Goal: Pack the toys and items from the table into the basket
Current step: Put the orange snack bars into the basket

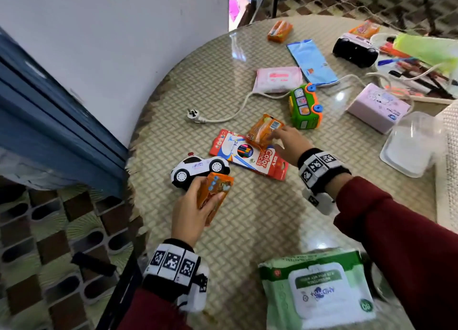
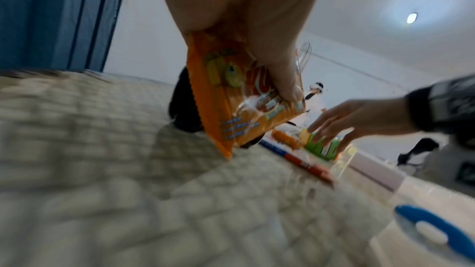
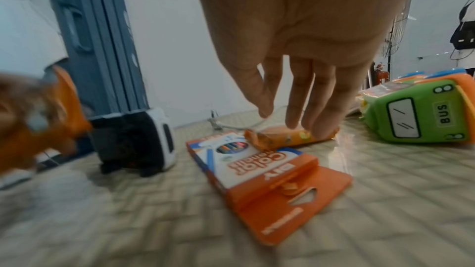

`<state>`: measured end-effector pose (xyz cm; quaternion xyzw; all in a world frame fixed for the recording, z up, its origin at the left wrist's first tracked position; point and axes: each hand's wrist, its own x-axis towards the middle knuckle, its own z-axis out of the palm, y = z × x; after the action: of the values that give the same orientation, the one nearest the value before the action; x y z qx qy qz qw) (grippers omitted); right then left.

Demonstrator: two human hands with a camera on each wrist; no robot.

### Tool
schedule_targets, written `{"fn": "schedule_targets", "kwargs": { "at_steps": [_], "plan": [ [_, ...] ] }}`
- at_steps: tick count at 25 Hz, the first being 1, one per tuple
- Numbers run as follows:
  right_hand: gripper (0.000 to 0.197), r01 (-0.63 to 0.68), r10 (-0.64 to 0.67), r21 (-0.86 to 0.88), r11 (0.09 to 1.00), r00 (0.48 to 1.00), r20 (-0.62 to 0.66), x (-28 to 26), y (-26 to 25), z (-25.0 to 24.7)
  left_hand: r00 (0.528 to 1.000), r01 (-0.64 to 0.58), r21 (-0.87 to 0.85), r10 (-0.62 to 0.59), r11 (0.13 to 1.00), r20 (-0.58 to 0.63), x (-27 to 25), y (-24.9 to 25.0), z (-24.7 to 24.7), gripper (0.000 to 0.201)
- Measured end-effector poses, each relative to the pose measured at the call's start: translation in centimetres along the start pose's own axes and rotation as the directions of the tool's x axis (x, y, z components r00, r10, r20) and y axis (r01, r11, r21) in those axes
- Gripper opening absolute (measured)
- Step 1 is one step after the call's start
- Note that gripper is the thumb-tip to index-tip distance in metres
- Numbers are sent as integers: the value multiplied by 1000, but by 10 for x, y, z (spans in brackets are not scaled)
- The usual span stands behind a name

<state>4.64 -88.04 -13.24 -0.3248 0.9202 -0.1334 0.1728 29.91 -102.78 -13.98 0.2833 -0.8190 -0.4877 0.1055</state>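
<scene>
Landmark is the colour pencil box point(image 1: 247, 154), flat on the table point(image 1: 260, 218). Left of it, the police car point(image 1: 199, 168) sits on its wheels, nearly touching the box's left edge. Just in front of the car, my left hand point(image 1: 192, 210) has an orange snack pack point(image 1: 214, 195) held clear of the table, thumb on its front face and fingers curled behind. Pack looks light, crinkly and slick, so gripping across the middle as I do should keep it from sliding out. On the box's far edge lies a second orange pack point(image 1: 264, 132), propped partly on the box. My right hand point(image 1: 288, 144) is over it, fingers point(image 3: 321, 109) spread and fairly straight, tips touching the pack's right end, nothing gripped yet. Same soft foil; I'd pinch it across the short sides, not by the crimped end. Right of the box and farther back, the green toy bus point(image 1: 306, 105) lies on its side: hard plastic, best grabbed around the body. The basket isn't clearly in view; can't tell where it is.
</scene>
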Motion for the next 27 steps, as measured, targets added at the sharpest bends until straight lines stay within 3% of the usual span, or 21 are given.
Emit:
{"fn": "schedule_targets", "kwargs": {
  "at_steps": [5,10,16,20,27],
  "plan": [
    [66,61,-23,-222,973,985,170,47,11,-7,999,7,-236,-15,972,-31,23,33,3,28],
    [75,122,-22,-281,952,942,334,75,6,-9,998,56,-366,-67,929,-17,24,28,9,36],
    [76,42,19,-323,945,983,183,60,3,-6,993,102,-415,-115,904,-9,18,28,21,36],
    [78,42,-21,-265,963,996,83,43,-1,1,992,112,-437,-126,893,-2,8,33,23,40],
    [49,-44,30,151,988,995,91,-9,6,-5,991,56,-445,-103,894,-83,-18,43,17,29]
  ]
}}
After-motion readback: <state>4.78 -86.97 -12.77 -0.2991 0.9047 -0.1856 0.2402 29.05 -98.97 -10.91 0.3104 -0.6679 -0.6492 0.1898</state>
